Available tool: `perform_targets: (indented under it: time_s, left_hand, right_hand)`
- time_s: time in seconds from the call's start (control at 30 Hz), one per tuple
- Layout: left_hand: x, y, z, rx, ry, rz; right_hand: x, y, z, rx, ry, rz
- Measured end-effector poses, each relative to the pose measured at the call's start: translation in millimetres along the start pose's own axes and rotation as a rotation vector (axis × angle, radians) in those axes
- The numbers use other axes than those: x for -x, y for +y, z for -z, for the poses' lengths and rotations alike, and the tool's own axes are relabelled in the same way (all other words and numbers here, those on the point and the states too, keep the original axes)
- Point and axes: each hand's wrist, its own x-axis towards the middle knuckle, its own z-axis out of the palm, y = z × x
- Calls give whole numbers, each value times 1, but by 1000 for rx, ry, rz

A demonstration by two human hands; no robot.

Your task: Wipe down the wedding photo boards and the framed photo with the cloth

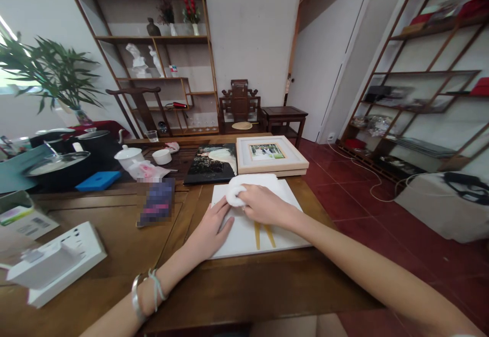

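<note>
A white board (237, 242) with yellow strips (269, 236) on its lower part lies flat at the front of the wooden table. My right hand (263, 203) is closed around a bunched white towel (234, 190) over the board's upper part. To the left, my left hand (214, 227) rests spread on the board's left side, its fingertips close to the towel. Behind the board lie a dark photo panel (206, 166) and a pale wooden frame (303, 167) with a small photo inside. What is under my right hand is hidden.
On the table's left stand a white device (64, 265), a blue box (98, 180), a black pan (57, 174), a white lidded pot (128, 156) and a small white cup (162, 157). A blurred purple packet (158, 199) lies nearer the middle. Shelves and a chair (240, 105) are beyond.
</note>
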Motion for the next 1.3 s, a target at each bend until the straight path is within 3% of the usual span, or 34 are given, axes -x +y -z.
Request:
perform_targets:
  time_s: [0.17, 0.3, 0.43, 0.73, 0.83, 1.03, 1.13, 1.3]
  left_hand:
    - [-2, 2, 3, 13, 44, -29]
    - [-2, 0, 3, 18, 46, -34]
    - [-1, -3, -1, -3, 18, 3]
    - [0, -5, -3, -65, -28, 50]
    - [0, -5, -3, -70, -21, 49]
    - [0, -6, -4, -91, -31, 46]
    - [0, -6, -4, -90, -20, 36]
    - [0, -4, -2, -88, -25, 37]
  right_hand:
    - [-51, -4, 5, -61, -108, 161]
    - [-61, -3, 12, -68, -159, 176]
    - [-38, 15, 21, -62, -146, 123]
    - [53, 67, 24, 5, -53, -82]
    - [82, 60, 10, 19, -44, -83]
    - [132, 16, -9, 85, 14, 87]
    - [137, 12, -8, 52, 11, 103]
    - [110, 41, -14, 22, 26, 49]
